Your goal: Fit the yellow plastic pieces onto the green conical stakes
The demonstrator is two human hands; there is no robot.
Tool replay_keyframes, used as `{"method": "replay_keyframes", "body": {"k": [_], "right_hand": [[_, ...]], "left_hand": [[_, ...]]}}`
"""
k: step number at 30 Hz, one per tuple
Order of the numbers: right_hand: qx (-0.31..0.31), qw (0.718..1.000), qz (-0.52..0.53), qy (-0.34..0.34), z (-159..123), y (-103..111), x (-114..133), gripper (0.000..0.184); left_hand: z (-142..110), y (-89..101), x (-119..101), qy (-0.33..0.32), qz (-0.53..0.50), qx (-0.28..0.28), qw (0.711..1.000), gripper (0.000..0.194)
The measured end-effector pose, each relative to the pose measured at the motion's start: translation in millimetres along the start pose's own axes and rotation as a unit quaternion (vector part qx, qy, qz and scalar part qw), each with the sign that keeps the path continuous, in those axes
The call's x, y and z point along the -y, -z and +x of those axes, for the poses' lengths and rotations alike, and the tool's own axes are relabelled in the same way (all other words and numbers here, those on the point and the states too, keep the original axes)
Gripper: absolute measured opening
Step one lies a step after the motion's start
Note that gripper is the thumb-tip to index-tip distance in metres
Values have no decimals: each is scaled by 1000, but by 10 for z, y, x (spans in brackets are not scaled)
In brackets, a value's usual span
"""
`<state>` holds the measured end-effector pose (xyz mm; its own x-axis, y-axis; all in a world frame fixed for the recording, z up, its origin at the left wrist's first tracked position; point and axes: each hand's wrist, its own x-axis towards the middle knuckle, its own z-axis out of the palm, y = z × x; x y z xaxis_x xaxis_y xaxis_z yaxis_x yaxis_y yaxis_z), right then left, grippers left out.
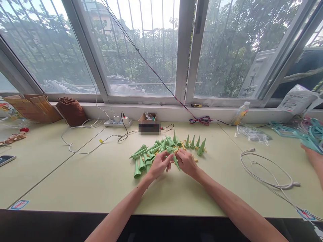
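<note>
Daylight enters through the windows (151, 70) beyond the worktop's (101, 188) far edge, with the sky (136, 13) burnt out to white and the trees (227, 60) behind the glass hazy and soft. The worktop is evenly bright, with only faint, diffuse shadows around the green cones (137, 172) and under the forearms (131, 198). Below its near edge, the strip (176, 232) is almost black. Wide-angle distortion slants the window frames (185, 50) outward toward both sides. A pixelated patch (149, 128) masks detail near the far edge.

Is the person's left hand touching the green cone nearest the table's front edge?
Apart: the head view shows bare tabletop between left hand and green cone.
</note>
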<state>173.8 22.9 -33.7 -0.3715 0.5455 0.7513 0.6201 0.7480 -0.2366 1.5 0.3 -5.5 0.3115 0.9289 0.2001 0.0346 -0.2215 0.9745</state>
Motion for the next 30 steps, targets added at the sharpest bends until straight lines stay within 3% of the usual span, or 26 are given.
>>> {"method": "replay_keyframes", "body": {"k": [9, 20, 26, 30], "right_hand": [[16, 1000, 5, 6, 1, -6, -7, 35], [4, 1000, 29, -11, 23, -11, 14, 38], [-22, 998, 41, -42, 54, -20, 33, 35], [-44, 996, 44, -68, 62, -26, 27, 35]], "left_hand": [[-9, 1, 66, -58, 93, -30, 993, 30], [-13, 48, 134, -151, 239, -86, 955, 23], [16, 11, 175, -133, 225, -140, 955, 26], [24, -18, 137, -71, 133, -142, 978, 41]]}}
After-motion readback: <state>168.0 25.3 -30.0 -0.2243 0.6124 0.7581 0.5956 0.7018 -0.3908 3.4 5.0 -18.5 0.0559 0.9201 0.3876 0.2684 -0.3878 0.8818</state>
